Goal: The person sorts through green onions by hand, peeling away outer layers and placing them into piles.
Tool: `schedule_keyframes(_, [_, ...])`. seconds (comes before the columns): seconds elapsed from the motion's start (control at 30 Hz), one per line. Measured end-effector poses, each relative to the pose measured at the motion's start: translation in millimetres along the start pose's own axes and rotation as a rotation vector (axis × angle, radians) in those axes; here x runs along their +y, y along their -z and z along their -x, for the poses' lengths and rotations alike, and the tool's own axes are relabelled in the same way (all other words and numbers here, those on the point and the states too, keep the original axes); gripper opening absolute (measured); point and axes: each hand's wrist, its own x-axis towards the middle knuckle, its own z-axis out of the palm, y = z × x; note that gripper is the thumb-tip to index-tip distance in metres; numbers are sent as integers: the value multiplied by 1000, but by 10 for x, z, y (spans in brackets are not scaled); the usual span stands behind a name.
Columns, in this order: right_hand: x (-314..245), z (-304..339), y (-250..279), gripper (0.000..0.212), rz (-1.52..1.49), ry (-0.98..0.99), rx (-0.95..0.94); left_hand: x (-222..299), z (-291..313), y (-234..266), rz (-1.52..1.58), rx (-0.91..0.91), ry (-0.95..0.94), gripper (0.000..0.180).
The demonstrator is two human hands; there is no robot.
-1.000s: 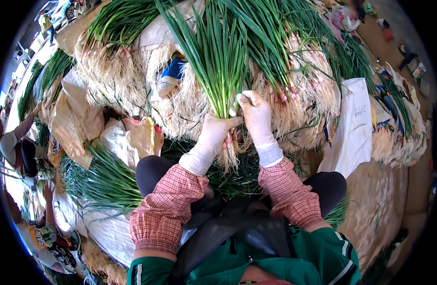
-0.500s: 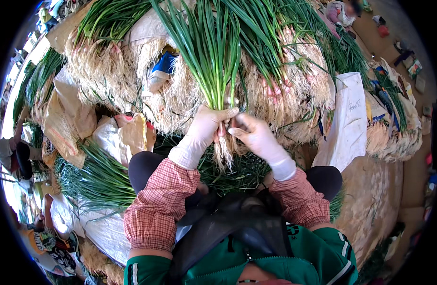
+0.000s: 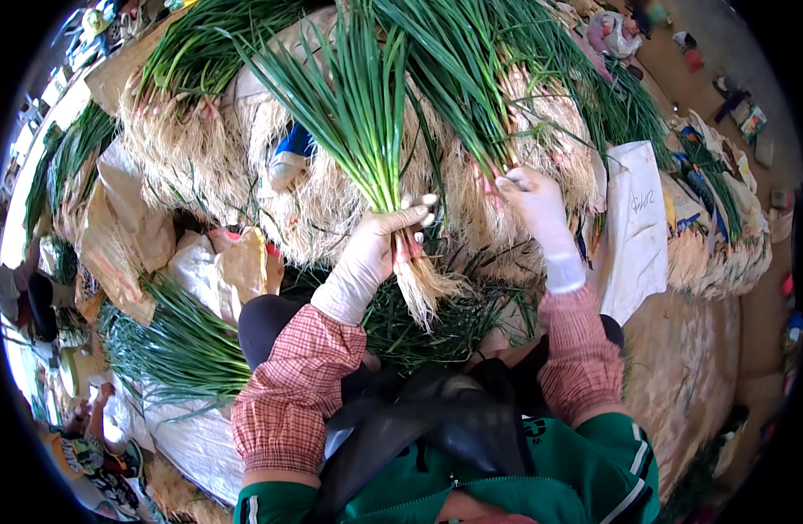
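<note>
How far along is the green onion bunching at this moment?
Done: a pile of green onions lies by the person's left knee. In hand: the left hand grips a bunch of green onions just above its roots, while the right hand reaches into the heap of unsorted green onions ahead. Left: that heap is large, so much seems to remain.

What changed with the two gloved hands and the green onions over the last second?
The right hand left the bunch of green onions and reached right into the heaped pile, its fingers now on stalks there. The left hand stayed gripping the bunch above its roots; the white sack did not move.
</note>
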Motion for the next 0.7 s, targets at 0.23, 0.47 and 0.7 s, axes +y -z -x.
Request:
schedule_keyframes(0.23, [-323,616,-565,7,-541,-296,-167,-79,24,-49,-129,25,-10,18])
schedule_keyframes(0.47, [-372,262,-1309,14,-1152,-185,30,-71,29,-32,-521,261,-38,15])
schedule_keyframes(0.7, [-22,521,-1106,28,-1093,-446,-349,-48,-9,134,-254,-8,-55,16])
